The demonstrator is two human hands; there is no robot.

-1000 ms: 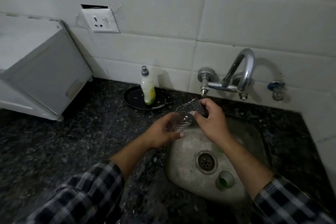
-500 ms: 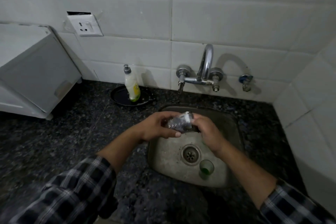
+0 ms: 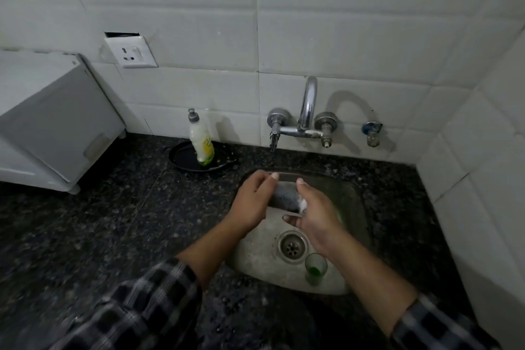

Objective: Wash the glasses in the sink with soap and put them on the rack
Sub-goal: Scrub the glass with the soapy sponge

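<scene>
Head view (the only view). Change over the last second: the glass [image 3: 285,194] was held close under the tap [image 3: 308,105] outlet with a dark scrub pad plainly on top. It now lies on its side, lower, over the back of the sink [image 3: 356,190], at 12 o'clock of the drain [image 3: 292,246]. The left hand [image 3: 251,202] grips the glass's left end, fingers curled over the top. The right hand [image 3: 315,213] sits at 4 o'clock of the glass, thumb over the right end and fingers curled beneath, so it clasps that end. A patch of white foam [image 3: 302,203] shows where hand meets glass. The green glass [image 3: 315,267] stands upright at 5 o'clock of the drain, in the same spot and untouched. Judgement: soaping of the first glass is under way and rinsing has not begun. The second glass and all racking remain. Hard to make out: the scrub pad no longer shows; it is probably inside the right palm, unconfirmed. Both ends of the glass are covered by the hands, and the dim light blurs its surface. I can make out no water stream. The rack is out of frame. The soap bottle [image 3: 201,142] stands at 10 o'clock of the sink. The lower edge of the frame cuts off both sleeves.
</scene>
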